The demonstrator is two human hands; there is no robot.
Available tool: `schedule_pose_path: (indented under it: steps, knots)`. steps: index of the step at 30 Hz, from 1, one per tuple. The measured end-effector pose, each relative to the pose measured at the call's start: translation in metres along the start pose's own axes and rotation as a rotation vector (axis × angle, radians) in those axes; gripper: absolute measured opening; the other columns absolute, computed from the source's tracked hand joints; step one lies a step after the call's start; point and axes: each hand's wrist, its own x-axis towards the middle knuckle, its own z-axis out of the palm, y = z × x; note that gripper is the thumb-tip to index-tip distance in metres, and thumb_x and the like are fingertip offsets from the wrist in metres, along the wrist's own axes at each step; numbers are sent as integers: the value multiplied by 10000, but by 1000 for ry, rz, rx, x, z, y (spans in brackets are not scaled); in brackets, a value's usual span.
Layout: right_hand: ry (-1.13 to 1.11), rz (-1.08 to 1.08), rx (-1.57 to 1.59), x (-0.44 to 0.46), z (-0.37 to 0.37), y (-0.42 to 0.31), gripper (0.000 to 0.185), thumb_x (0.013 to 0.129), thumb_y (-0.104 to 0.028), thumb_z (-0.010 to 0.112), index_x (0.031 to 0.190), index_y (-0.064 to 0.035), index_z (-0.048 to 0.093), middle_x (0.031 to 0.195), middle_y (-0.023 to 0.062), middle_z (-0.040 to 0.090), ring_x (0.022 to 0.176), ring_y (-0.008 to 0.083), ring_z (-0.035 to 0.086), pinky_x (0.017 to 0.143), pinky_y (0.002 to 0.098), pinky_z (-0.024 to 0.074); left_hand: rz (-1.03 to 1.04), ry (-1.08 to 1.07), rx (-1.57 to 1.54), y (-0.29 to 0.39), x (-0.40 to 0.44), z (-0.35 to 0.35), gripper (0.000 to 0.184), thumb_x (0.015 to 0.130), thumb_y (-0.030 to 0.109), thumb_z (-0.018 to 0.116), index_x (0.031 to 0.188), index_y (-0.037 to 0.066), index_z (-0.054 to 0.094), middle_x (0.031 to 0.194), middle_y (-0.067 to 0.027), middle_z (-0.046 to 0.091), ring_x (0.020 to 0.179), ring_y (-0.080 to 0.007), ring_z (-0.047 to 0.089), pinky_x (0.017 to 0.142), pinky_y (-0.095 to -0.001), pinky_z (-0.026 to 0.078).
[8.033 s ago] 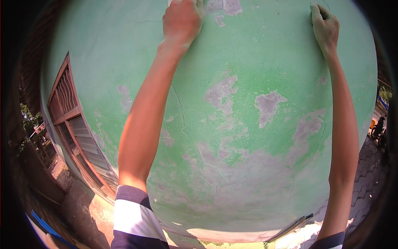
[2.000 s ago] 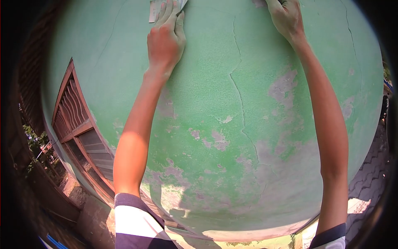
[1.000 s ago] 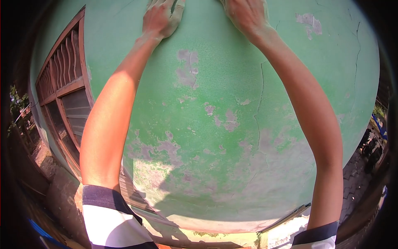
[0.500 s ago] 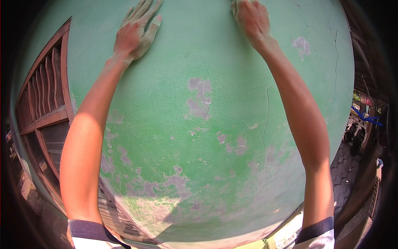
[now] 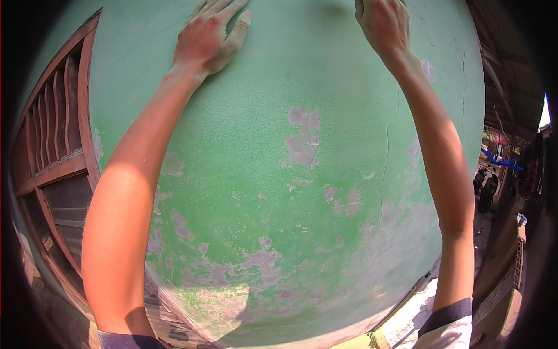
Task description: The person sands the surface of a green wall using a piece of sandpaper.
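The green wall is maybe getting rubbed: left hand flat, fingers loose; right hand, I can't tell. Next probably needs gentle pressing.

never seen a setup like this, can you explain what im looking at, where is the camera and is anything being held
There's no machine here: these are a person's bare hands and arms, seen by a camera worn on their head, looking forward and down. The curved look and dark corners come with that view. In front is a green wall with grey patches where paint seems gone, and a thin crack. The left hand is spread against the wall; the right hand is raised near it. The top edge cuts off fingertips on both, so I can't tell whether either holds something. At far left is a wooden window.
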Motion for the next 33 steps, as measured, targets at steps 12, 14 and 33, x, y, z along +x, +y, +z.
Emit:
schedule_pose_path:
  steps: [12, 14, 33]
  knots:
    - [-194, 210, 173, -3, 8, 2, 277, 1030, -136, 518, 1259, -17, 620, 1042, 281, 704, 948, 419, 707, 797, 491, 551, 141, 267, 16, -33, 5, 35, 460, 1024, 444, 474, 1406, 230, 614, 1435, -16, 601, 1372, -261, 516, 1085, -442, 486]
    - [-231, 238, 153, 6, 8, 8, 265, 1021, -139, 530, 1226, -14, 642, 1054, 285, 702, 967, 419, 707, 808, 490, 552, 139, 278, 16, -31, 5, 35, 453, 1025, 436, 478, 1403, 230, 617, 1431, -15, 605, 1365, -262, 523, 1081, -442, 490]
    - [-225, 257, 348, -74, 22, -51, 403, 1029, -141, 566, 1429, -84, 580, 1445, 129, 576, 1370, 342, 511, 1094, 418, 474, 0, 13, -33, -8, 0, 5, 536, 955, 169, 581, 1474, 43, 525, 1593, -148, 436, 1516, -311, 337, 1268, -444, 235]
